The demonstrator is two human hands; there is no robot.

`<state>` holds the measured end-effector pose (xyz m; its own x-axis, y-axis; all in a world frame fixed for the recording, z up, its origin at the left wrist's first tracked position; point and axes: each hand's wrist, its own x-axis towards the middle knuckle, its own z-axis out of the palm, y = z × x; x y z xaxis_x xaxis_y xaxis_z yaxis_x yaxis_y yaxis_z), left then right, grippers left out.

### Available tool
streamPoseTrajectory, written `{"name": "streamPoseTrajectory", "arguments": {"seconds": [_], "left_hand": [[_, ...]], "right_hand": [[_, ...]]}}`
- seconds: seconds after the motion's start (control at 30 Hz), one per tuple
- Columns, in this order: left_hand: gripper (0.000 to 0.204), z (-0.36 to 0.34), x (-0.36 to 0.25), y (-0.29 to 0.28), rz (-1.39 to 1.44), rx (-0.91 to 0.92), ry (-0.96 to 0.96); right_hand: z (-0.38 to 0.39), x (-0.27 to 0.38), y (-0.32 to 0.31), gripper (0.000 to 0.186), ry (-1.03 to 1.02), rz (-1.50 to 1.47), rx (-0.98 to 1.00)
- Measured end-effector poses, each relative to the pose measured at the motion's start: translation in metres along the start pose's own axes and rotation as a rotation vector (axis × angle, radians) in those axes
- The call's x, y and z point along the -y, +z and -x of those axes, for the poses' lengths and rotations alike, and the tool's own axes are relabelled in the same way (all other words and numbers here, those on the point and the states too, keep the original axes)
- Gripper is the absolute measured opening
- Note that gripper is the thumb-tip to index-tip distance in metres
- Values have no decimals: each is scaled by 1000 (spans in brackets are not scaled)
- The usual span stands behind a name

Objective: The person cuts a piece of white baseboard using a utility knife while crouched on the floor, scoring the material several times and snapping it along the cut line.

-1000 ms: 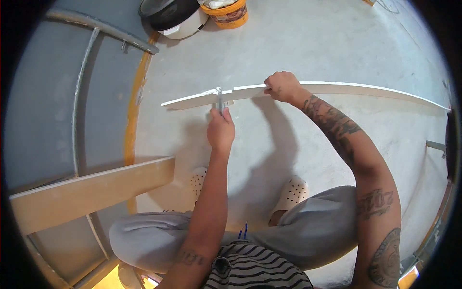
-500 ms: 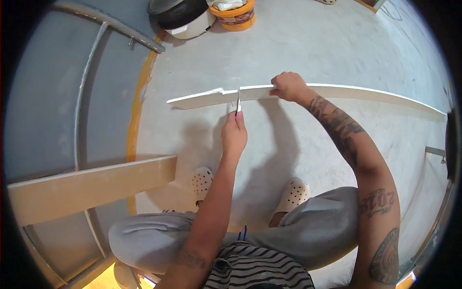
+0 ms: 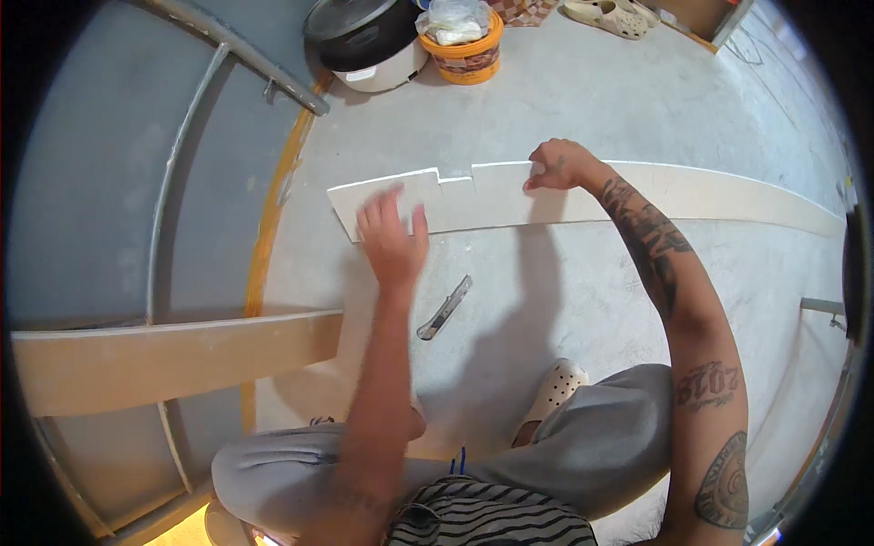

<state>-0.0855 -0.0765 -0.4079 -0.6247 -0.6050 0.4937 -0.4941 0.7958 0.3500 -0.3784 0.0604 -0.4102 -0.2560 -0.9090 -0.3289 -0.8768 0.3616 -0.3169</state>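
Observation:
A long pale board [image 3: 501, 200] stretches across the view, with a small rectangular notch cut into its upper edge left of centre. My right hand [image 3: 560, 166] is closed on that upper edge, right of the notch. Before the board's left end, my left hand [image 3: 393, 241] has its fingers spread and holds nothing; I cannot tell whether it touches the board. A utility knife [image 3: 444, 308] lies on the floor between my arms, below the notch.
At left, another board [image 3: 182, 357] juts in from a grey panel framed by metal bars [image 3: 164, 182]. A black-and-white lidded appliance [image 3: 369, 45] and an orange bucket [image 3: 462, 62] stand at the far side. Pale clogs [image 3: 608, 18] lie beyond. My clogged foot [image 3: 557, 387] is near.
My left hand has let go of the utility knife, now on the floor, and moved left and open toward the board's end. The board's face has tilted more into view, its notch now clear.

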Motion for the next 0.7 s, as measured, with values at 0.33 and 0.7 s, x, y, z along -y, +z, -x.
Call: {"name": "streamPoseTrajectory", "arguments": {"seconds": [0.33,0.7], "left_hand": [[31,-136,38,22,273,1207,-51],[31,-142,56,56,285,1240,-42]], "right_hand": [[0,-2,-8,51,-98,-232,1],[-19,-3,11,62,1,-317,3]]}}
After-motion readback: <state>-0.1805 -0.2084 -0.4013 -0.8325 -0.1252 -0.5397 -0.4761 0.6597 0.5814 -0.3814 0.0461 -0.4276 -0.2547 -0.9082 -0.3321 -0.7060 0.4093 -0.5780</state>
